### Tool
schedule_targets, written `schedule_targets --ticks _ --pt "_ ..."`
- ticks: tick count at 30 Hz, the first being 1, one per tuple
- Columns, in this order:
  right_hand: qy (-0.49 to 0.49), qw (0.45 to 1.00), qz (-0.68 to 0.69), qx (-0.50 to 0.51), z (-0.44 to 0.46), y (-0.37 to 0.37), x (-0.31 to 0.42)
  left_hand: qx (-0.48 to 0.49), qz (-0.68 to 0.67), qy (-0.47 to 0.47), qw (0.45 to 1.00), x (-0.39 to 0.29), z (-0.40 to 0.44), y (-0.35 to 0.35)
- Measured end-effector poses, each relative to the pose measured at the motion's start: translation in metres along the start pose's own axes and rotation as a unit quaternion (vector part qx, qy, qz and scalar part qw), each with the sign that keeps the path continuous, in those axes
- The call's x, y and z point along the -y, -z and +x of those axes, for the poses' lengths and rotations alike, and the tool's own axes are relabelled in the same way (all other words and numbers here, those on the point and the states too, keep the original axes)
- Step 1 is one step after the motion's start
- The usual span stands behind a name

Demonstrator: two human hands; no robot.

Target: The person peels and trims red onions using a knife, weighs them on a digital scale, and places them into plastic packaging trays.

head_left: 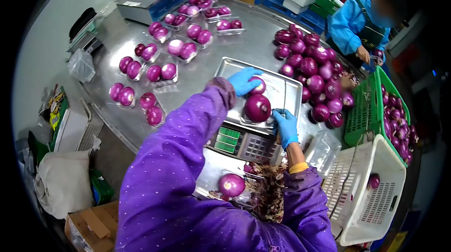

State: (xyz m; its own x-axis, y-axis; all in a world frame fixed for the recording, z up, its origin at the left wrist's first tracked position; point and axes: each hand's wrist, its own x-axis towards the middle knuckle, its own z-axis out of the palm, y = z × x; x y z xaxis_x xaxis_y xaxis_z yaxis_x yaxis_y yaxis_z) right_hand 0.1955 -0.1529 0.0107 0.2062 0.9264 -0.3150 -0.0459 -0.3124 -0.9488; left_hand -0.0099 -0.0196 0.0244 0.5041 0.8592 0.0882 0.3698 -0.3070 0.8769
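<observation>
Two red onions sit in a clear plastic tray (244,121) on the metal pan (293,93) of a weighing scale. My left hand (243,81), in a blue glove, has its fingers against the smaller onion (258,86) at the far end. The larger onion (257,108) lies nearer me. Just right of it is my gloved right hand (286,128), fingers bent by the tray's edge. Something thin and dark shows at that hand, too unclear to name. Green digits light the scale's display (227,139). Another onion (231,185) rests below the scale, beside dry peelings (270,191).
Several packed onion trays (182,49) cover the left of the steel table (110,34). Loose onions (315,84) are heaped at right, near a green crate (371,102) and a white basket (345,184). A co-worker in a blue jacket (345,24) stands beyond.
</observation>
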Motion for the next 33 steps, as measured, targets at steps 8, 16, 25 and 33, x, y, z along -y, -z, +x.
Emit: schedule_targets --ticks 8,16,25,33 --pt "0.025 0.996 -0.016 -0.083 -0.055 0.055 0.032 -0.172 -0.269 0.167 0.933 0.004 -0.088 0.029" --pt "0.012 0.994 -0.034 -0.107 -0.082 0.069 0.018 -0.293 -0.235 0.163 0.912 -0.011 -0.201 0.078" --pt "0.005 0.998 -0.062 -0.029 -0.048 0.023 0.036 -0.232 -0.312 0.123 0.913 -0.01 -0.137 0.054" --pt "-0.022 0.998 -0.021 0.048 -0.008 -0.003 0.018 -0.233 -0.38 0.061 0.893 -0.002 -0.038 -0.071"
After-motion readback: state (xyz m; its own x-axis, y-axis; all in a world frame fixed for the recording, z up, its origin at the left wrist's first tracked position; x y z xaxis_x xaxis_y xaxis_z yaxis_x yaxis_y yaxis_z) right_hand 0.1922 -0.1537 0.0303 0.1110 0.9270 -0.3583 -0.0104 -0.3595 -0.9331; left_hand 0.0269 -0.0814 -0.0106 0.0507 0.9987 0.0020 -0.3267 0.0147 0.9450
